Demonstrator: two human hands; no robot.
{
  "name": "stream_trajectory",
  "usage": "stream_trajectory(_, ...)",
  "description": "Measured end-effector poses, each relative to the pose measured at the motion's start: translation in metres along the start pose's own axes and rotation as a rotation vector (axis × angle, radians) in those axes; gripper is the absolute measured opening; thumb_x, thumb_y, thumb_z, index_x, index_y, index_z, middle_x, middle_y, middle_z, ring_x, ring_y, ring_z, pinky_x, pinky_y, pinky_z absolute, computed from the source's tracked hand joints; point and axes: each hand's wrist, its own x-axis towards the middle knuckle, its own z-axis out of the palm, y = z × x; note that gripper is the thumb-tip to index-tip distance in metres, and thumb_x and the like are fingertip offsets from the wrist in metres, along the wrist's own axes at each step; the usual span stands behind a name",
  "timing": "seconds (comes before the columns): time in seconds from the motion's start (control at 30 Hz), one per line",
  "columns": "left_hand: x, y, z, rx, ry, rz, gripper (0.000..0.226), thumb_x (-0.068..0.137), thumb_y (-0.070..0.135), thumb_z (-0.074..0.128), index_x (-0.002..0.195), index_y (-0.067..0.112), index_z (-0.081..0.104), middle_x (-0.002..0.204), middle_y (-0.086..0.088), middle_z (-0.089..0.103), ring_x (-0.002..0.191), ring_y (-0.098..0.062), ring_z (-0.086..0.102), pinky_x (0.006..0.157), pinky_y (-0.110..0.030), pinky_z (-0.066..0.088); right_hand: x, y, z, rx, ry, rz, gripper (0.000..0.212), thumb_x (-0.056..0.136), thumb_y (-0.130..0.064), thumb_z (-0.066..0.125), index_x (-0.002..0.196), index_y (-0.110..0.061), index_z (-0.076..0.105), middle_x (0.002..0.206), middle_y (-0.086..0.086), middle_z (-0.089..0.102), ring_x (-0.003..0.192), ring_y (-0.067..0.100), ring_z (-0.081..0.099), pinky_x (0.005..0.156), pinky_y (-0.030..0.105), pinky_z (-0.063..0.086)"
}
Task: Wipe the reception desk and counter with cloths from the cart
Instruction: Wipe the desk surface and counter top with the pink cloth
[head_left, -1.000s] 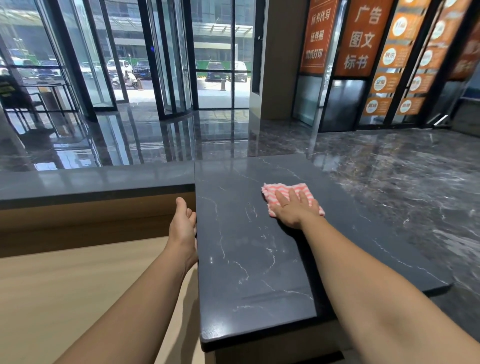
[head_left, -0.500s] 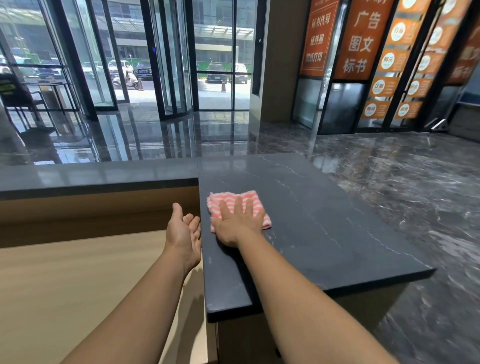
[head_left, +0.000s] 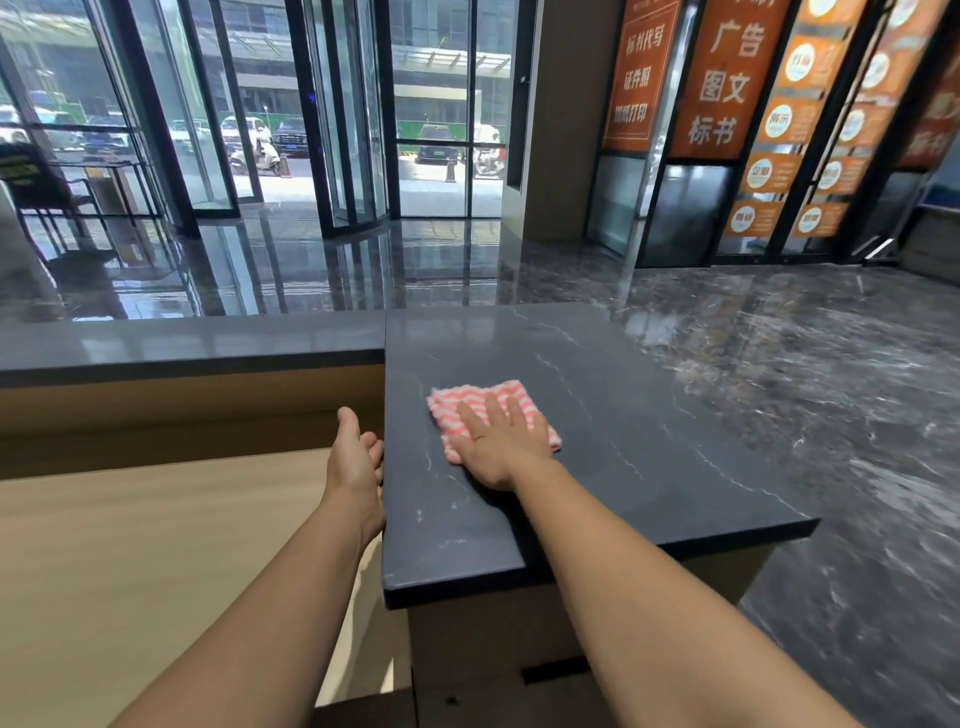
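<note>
The table (head_left: 649, 457) is a dark grey stone slab with thin white veins and a dull shine. Its near edge and right corner overhang a wood-faced base. A pink-and-white striped cloth (head_left: 470, 399) lies flat on the slab's left half, near the middle of its depth. The right hand (head_left: 498, 444) rests palm down on the cloth, fingers (head_left: 492, 410) straight and a little spread, gripping nothing. The left hand (head_left: 356, 462) is at the table's left edge, thumb up, its fingers loosely curved and holding nothing; whether they touch the edge cannot be told.

Left of the slab a lower, pale wood top (head_left: 130, 545) spreads out. It is backed by a wood panel under a long grey ledge (head_left: 182, 340) that meets the table's far left corner.

Beyond is a lobby with a glossy dark marble floor (head_left: 831, 374) that mirrors the light. Tall black-framed glass doors (head_left: 353, 130) face a street with parked cars (head_left: 435, 140) and a scooter (head_left: 260, 153). Orange signs (head_left: 724, 78) with Chinese lettering line the right wall. A dark chair (head_left: 44, 189) stands far left.
</note>
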Motion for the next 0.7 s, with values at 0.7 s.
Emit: stream_trajectory(0.7,-0.067,-0.017,-0.014,0.069,-0.031,-0.019,0.078,0.097,0.064,0.024,0.153,0.01,0.021,0.154,-0.007,0.035,0.139,-0.026,0.038,0.11,-0.041,0.035,-0.068,-0.011,0.011,-0.009,-0.018,0.075,0.062,0.101,-0.054,0.017,0.154,-0.034,-0.01,0.161,0.006,-0.021,0.146,0.035,-0.022,0.114,0.059,-0.013)
